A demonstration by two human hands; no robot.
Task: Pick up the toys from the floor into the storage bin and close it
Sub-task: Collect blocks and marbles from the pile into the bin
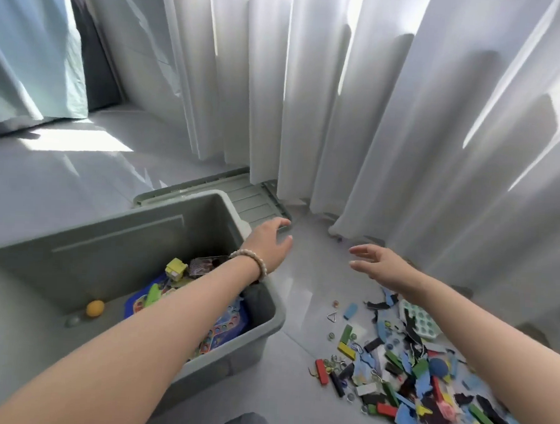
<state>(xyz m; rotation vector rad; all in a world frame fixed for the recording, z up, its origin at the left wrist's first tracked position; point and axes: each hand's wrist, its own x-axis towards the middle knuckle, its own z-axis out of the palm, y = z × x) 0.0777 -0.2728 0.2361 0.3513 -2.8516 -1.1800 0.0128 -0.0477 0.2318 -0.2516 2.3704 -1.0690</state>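
Grey-green storage bin (pixel 75 259) stood open and only partly filled, beneath the left hand (pixel 270 243), whose loosely curved fingers held nothing. Its lid (pixel 253 197) lay just beyond those fingertips. Most toys (pixel 425 378) lay heaped on the floor (pixel 300 294), behind the right hand's (pixel 379 265) splayed, empty fingers.

Grey-green storage bin (pixel 108 251) beside a many-coloured scatter of toys (pixel 425 381) on pale grey floor (pixel 300 294).

Matching grey-green lid (pixel 253 197); white curtains (pixel 343 101) streaked with sunlight; pale blue-green cloth (pixel 27 52) at far left. In the bin: orange ball (pixel 95 308), yellow cube (pixel 175 269), blue game board (pixel 227 325) dotted with red, yellow and green circles. In the scatter: red, green, yellow, black and light blue pieces, dark blue ball (pixel 438 366), white tray (pixel 420 318) patterned with teal circles. Cream beaded bracelet (pixel 253 259).
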